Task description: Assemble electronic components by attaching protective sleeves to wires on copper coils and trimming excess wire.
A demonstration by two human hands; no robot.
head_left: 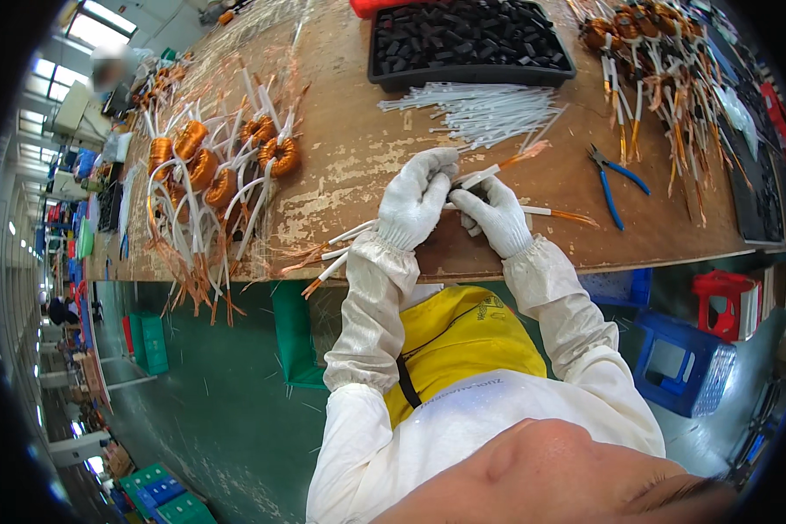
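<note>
Left hand: white glove, fingers curled and pinching the dark end of a sleeved copper wire
Right hand: white glove, fingers pressed together on the same piece, touching the left fingers
Sleeved wire: rises up and to the right from between the fingers, bare copper tip beyond them
White tubes: loose heap just above the fingers
Blue pliers: right of the fingers, apart
Copper coils: well left of the fingers
Black tray: beyond the tubes
Worktop: worn wood under the hands
</note>
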